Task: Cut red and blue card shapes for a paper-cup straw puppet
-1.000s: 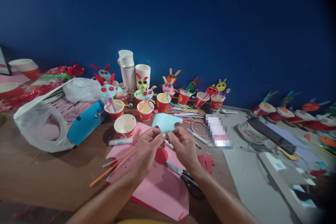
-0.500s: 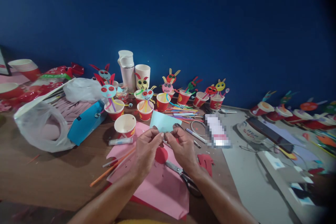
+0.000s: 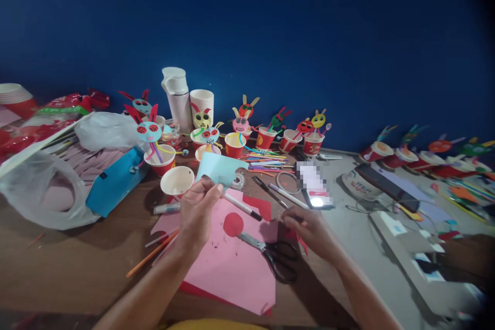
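My left hand [image 3: 198, 210] is closed on a piece of light blue paper [image 3: 219, 169] and holds it up above the pink paper sheet [image 3: 232, 263]. My right hand [image 3: 305, 227] has dropped to the table right of the scissors [image 3: 270, 252], fingers curled over a dark marker; whether it grips the marker I cannot tell. A red paper circle [image 3: 233, 224] lies on the pink sheet beside the scissors' blades. A black-and-white pen [image 3: 242, 206] rests just beyond it.
Red paper cups with paper-and-straw figures [image 3: 235, 142] line the blue wall. A plastic bag [image 3: 46, 185], a blue pouch [image 3: 116, 180], a white flask [image 3: 176, 95], loose straws [image 3: 266, 162], an empty cup [image 3: 177, 181], a glue tube [image 3: 166, 208] and a phone [image 3: 386, 188] crowd the table.
My right hand let go of the blue paper and moved down and right to the table. The left hand keeps the paper. The view shifted slightly to the right.
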Action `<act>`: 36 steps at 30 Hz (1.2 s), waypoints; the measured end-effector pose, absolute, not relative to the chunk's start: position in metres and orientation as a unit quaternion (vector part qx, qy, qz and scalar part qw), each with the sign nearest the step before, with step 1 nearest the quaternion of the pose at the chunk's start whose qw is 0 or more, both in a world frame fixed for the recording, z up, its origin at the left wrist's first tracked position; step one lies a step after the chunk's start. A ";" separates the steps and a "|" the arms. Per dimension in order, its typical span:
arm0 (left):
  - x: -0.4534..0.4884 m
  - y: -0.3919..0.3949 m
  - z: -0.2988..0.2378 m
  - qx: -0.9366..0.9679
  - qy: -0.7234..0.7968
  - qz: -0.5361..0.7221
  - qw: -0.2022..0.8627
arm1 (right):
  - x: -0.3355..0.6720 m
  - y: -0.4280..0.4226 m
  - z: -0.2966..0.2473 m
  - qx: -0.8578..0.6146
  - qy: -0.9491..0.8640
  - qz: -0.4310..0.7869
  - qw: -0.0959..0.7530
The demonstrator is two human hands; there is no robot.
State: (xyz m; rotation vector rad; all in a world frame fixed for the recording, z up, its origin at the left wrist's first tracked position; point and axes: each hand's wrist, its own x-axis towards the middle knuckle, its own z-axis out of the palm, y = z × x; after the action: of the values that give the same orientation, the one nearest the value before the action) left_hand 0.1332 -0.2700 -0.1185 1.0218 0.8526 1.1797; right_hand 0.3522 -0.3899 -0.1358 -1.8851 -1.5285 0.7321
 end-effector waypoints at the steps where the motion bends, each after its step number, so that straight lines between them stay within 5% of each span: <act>1: 0.133 -0.270 -0.118 0.449 0.375 0.512 0.629 | 0.351 -0.397 -0.138 -0.707 -0.601 0.275 0.249; 6: 0.134 -0.271 -0.119 0.477 0.383 0.490 0.621 | 0.337 -0.428 -0.149 -0.706 -0.671 0.213 0.076; 14: 0.140 -0.272 -0.121 0.432 0.352 0.477 0.680 | 0.319 -0.430 -0.151 -0.725 -0.672 0.151 0.007; 20: 0.141 -0.273 -0.116 0.355 0.303 0.487 0.738 | 0.318 -0.425 -0.135 -0.703 -0.688 0.177 0.022; 27: 0.141 -0.275 -0.103 0.313 0.293 0.485 0.762 | 0.338 -0.441 -0.102 -0.665 -0.638 0.383 0.063; 32: 0.142 -0.272 -0.101 0.331 0.297 0.482 0.755 | 0.342 -0.444 -0.105 -0.696 -0.615 0.368 0.046; 36: 0.144 -0.270 -0.103 0.346 0.312 0.494 0.734 | 0.347 -0.453 -0.108 -0.686 -0.586 0.416 0.115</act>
State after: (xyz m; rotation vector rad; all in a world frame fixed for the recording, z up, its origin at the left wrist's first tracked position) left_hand 0.1435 -0.2701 -0.1034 0.7611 0.6856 1.0855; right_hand 0.3469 -0.4528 -0.1077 -2.0093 -1.7167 1.2191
